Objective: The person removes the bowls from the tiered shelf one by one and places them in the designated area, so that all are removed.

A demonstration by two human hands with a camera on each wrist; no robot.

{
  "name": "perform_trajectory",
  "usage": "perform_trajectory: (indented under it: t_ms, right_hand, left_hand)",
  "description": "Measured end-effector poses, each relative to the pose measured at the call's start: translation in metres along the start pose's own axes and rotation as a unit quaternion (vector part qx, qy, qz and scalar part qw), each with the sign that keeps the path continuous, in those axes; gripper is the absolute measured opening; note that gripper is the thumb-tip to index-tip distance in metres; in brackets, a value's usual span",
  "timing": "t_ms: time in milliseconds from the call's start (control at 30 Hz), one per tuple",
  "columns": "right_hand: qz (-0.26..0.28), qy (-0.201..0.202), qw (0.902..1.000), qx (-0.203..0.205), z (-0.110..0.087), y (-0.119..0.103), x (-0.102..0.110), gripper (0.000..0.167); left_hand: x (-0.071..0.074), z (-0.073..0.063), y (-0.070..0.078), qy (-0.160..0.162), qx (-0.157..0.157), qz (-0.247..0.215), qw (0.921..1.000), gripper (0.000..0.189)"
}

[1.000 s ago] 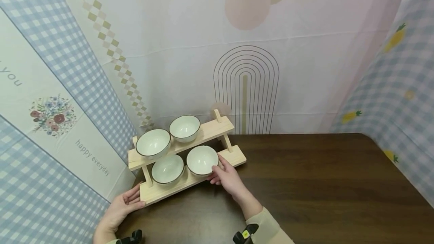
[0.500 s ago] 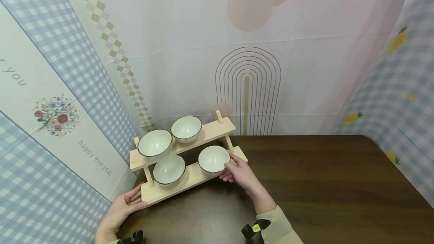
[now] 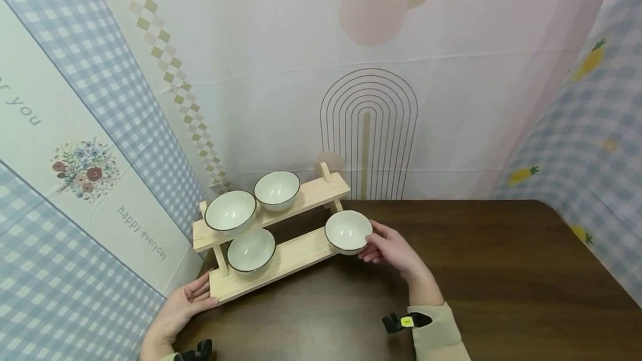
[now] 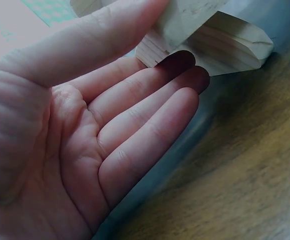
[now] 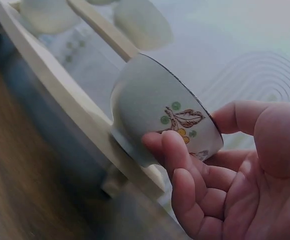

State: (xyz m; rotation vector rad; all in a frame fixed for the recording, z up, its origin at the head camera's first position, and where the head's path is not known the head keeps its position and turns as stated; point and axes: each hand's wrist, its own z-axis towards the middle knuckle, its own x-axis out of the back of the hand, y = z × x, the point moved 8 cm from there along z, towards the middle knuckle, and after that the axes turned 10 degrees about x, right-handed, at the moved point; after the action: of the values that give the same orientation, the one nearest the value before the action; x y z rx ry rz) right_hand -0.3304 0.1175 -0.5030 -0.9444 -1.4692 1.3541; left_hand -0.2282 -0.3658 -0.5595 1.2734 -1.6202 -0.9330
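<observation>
A two-tier wooden rack (image 3: 303, 250) stands angled on the table. My left hand (image 3: 178, 306) holds the left end of its lower board, thumb at the front corner and fingers along the end; the left wrist view shows these fingers (image 4: 149, 122) nearly straight. With thumb and fingers, my right hand (image 3: 393, 250) pinches the rim and side of a white bowl (image 3: 348, 229) over the lower board's right end. Painted leaves and berries decorate its outer wall in the right wrist view. Another bowl (image 3: 251, 250) sits at the lower board's left, and two bowls (image 3: 230, 211) (image 3: 277, 189) stand on the upper board.
The dark wooden table (image 3: 501, 272) extends to the right of the rack. A printed white cloth (image 3: 451, 127) hangs behind it. Checked blue cloth hangs close by the rack's left side (image 3: 120, 71) and along the right.
My right hand has moved the gripped bowl rightward along the lower board, away from the bowl beside it. My left hand keeps its place on the rack's end.
</observation>
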Motion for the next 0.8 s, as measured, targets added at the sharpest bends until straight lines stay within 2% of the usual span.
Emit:
perform_trajectory:
  t_ms: [333,800]
  right_hand:
    - [0.008,0.047,0.9988,-0.009,-0.010,0.006,0.041,0.069]
    - [0.046,0.132,0.9897,-0.028,-0.017,0.022,0.071,0.070]
  left_hand:
    - [-0.003,0.000,0.006,-0.015,-0.008,0.011,0.9998,0.088]
    - [-0.001,0.000,0.004,-0.009,-0.012,0.008,0.9999,0.089]
